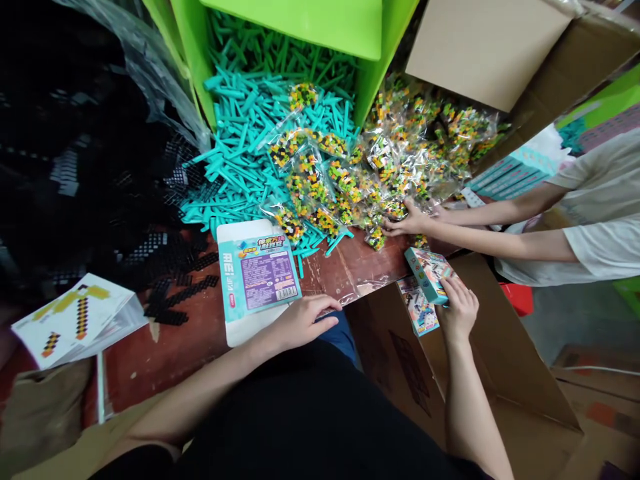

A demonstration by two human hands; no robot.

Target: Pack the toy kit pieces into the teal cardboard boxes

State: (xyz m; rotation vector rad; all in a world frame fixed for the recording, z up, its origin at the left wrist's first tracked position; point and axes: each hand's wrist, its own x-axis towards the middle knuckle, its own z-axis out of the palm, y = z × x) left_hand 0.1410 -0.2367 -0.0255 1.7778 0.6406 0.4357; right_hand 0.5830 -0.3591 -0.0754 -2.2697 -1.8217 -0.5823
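Observation:
My right hand (459, 308) grips a small teal printed box (429, 272) over the big carton at my right. Just below it, a second printed box (420, 313) shows, partly covered by the first. My left hand (311, 321) holds nothing, its thumb and forefinger apart, at the table's front edge. Beside that hand lies a flattened teal and purple box (263, 273), with white flaps, its lower part behind my forearm. A stack of white instruction leaflets (80, 320) lies at the far left.
Teal plastic sticks (240, 167) spill from a green bin (295, 27). Bags of coloured beads (390, 160) pile up beside them. Black studded pieces (175, 287) lie at left. A co-worker's hands (411, 220) touch the bags. An open carton (500, 347) stands at right.

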